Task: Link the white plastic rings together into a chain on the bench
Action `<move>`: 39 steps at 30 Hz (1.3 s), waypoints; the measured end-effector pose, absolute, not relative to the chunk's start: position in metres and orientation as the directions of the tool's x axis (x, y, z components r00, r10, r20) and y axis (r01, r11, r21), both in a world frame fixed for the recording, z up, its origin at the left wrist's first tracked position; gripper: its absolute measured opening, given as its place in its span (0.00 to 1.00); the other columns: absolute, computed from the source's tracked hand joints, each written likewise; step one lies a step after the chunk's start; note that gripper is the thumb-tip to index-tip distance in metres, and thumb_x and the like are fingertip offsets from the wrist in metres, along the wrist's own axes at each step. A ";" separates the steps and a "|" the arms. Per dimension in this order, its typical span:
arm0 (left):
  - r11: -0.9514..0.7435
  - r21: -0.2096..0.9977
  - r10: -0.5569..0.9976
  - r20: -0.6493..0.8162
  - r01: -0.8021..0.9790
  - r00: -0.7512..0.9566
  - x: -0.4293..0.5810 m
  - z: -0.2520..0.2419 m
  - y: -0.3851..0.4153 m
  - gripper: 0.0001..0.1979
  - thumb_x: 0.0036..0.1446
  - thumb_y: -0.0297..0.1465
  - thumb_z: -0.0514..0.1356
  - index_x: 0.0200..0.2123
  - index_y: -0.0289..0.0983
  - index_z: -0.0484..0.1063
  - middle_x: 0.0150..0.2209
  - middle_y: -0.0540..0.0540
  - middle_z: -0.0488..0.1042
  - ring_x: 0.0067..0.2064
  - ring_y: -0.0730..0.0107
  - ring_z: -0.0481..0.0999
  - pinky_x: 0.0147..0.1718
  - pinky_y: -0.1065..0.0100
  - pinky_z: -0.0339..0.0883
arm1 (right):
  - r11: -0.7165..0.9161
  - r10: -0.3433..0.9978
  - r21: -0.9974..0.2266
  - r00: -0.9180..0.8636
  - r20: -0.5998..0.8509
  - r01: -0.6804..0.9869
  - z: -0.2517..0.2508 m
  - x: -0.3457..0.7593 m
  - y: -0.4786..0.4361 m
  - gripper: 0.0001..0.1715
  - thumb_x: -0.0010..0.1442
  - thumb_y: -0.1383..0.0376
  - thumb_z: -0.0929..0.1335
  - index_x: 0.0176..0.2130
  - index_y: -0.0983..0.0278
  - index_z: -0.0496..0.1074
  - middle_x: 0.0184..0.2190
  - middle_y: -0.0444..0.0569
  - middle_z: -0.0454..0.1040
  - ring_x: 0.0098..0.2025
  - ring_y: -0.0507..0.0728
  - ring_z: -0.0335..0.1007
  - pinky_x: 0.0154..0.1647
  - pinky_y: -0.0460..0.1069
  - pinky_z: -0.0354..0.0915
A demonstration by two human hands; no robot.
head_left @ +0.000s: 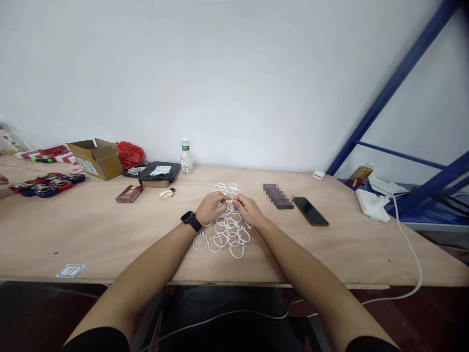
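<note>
Many thin white plastic rings (201, 241), each with a small tab like a curtain ring, lie in a loose, overlapping pile in front of me. Above the far part of the pile, my left hand (212, 207) and my right hand (249, 210) meet, thumbs and fingers pinched together. A small piece of one white ring (229, 200) shows between the fingertips of both hands; the rest is hidden by my fingers or blends into the pile. A few more rings (233, 187) lie just beyond my hands. A black watch (191, 221) is on my left wrist.
Right of my hands lie a pixelated dark object (278, 196) and a phone (311, 211). A white power strip (372, 205) trails a cable. Leftward are a cigarette pack (129, 194), black parcel (159, 172), bottle (186, 157) and open carton (98, 159). Another person's hand (3, 180) shows far left.
</note>
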State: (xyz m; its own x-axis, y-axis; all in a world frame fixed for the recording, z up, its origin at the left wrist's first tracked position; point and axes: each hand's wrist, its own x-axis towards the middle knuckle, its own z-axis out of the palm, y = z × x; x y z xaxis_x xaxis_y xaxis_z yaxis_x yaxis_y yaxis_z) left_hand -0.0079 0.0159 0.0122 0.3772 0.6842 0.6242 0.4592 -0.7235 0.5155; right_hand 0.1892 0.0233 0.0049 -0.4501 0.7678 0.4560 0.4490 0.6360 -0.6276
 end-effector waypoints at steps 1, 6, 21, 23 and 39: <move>-0.722 0.510 0.685 0.621 0.468 0.380 -0.008 0.013 0.016 0.12 0.53 0.23 0.56 0.38 0.37 0.76 0.35 0.46 0.75 0.37 0.68 0.74 0.41 0.66 0.67 | 0.638 0.766 -0.628 -0.454 0.455 0.446 0.005 0.189 0.023 0.16 0.67 0.55 0.59 0.35 0.62 0.69 0.28 0.45 0.72 0.31 0.54 0.67 0.35 0.47 0.60; -0.712 0.487 0.692 0.611 0.505 0.386 -0.009 0.013 0.018 0.12 0.53 0.22 0.54 0.37 0.37 0.75 0.36 0.45 0.74 0.39 0.66 0.73 0.42 0.65 0.67 | 0.643 0.760 -0.621 -0.475 0.444 0.448 0.006 0.188 0.022 0.17 0.67 0.55 0.58 0.35 0.62 0.68 0.28 0.45 0.72 0.32 0.54 0.67 0.35 0.48 0.60; -0.697 0.496 0.717 0.490 0.518 0.496 -0.009 0.001 0.021 0.10 0.49 0.23 0.57 0.33 0.37 0.77 0.36 0.46 0.73 0.41 0.66 0.72 0.45 0.66 0.66 | 0.423 0.899 -0.424 -0.310 0.310 0.801 -0.004 0.200 0.106 0.21 0.64 0.61 0.62 0.54 0.65 0.68 0.53 0.56 0.69 0.53 0.58 0.66 0.54 0.50 0.59; -0.704 0.487 0.710 0.473 0.517 0.522 -0.008 0.001 0.019 0.08 0.50 0.24 0.58 0.31 0.37 0.77 0.36 0.47 0.74 0.41 0.67 0.73 0.46 0.66 0.66 | 0.401 0.915 -0.346 -0.350 0.201 0.848 -0.006 0.197 0.119 0.25 0.63 0.57 0.64 0.56 0.66 0.67 0.55 0.58 0.67 0.54 0.59 0.66 0.55 0.50 0.59; -0.541 0.721 0.838 0.507 0.434 0.203 -0.001 -0.005 0.028 0.15 0.59 0.34 0.57 0.47 0.36 0.76 0.40 0.45 0.79 0.39 0.66 0.77 0.42 0.65 0.69 | 0.691 0.703 -0.482 -0.348 0.620 0.538 0.000 0.187 0.044 0.25 0.52 0.61 0.74 0.50 0.60 0.72 0.42 0.50 0.69 0.31 0.52 0.66 0.36 0.50 0.68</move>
